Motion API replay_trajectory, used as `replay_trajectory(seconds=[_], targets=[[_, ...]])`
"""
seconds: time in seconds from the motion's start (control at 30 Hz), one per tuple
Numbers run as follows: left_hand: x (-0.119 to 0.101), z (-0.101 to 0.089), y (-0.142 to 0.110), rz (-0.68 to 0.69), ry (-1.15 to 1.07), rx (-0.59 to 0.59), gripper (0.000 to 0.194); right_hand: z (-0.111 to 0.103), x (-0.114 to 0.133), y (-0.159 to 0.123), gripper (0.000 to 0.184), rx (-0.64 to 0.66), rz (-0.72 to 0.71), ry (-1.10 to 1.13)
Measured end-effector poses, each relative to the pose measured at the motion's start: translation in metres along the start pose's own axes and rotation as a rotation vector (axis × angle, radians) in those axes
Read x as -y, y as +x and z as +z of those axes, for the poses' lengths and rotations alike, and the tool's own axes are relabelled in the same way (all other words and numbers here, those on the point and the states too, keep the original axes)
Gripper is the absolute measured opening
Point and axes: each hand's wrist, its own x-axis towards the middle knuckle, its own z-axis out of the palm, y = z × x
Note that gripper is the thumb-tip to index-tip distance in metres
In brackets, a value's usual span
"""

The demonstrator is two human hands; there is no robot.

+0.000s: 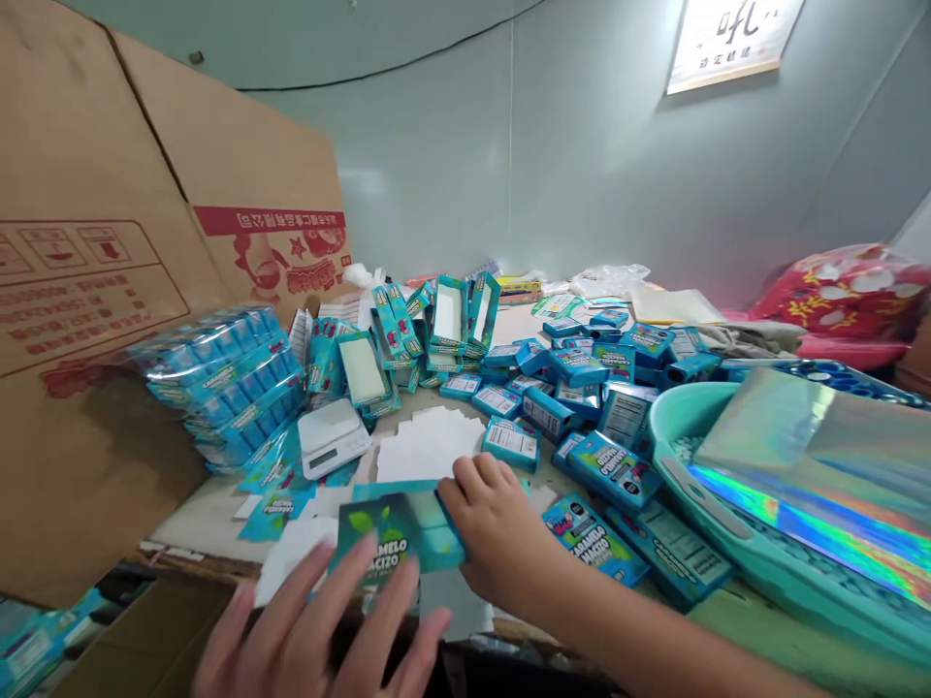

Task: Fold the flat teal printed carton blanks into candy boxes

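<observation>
Over the front of the table, a teal cardboard candy carton (397,543) printed "CARAMELO MACIZO" is tilted toward me. My right hand (491,523) grips it at its right end, fingers curled over the edge. In front of the carton's lower left side, my left hand (320,620) has its fingers spread, slightly blurred; whether it touches the carton I cannot tell. Flat white card pieces (429,441) lie just behind the carton. To its right is a heap of small blue candy boxes (603,465), some close to my right wrist.
A white digital scale (333,441) stands left, beside stacked wrapped packs (233,378) and a large brown carton (269,174). Open-topped teal trays (449,310) are piled at the back. A turquoise basin (684,465) with small blue pieces and iridescent film (821,465) sits right.
</observation>
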Motion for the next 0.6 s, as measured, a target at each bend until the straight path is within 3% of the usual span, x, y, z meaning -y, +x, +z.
replay_trajectory(seconds=[0.1,0.2,0.27,0.4,0.53,0.6], targets=[[-0.005,0.008,0.017,0.227,0.168,0.126,0.06,0.016,0.0,-0.001,0.054,0.087,-0.223,-0.129],[-0.004,0.028,0.026,0.272,0.219,0.313,0.046,0.034,0.0,-0.003,0.035,0.103,-0.312,-0.155],[0.0,0.041,0.024,0.269,0.274,0.337,0.05,0.042,-0.002,-0.005,0.027,0.104,-0.302,-0.149],[0.01,0.063,0.012,0.368,0.421,0.296,0.055,0.037,-0.005,-0.005,0.041,0.127,-0.289,-0.092],[0.017,0.076,0.008,0.457,0.454,0.262,0.023,0.022,-0.004,-0.004,0.044,0.192,-0.2,0.041],[0.017,0.077,0.01,0.485,0.409,0.321,0.011,0.022,-0.002,-0.005,0.041,0.245,-0.172,0.067]])
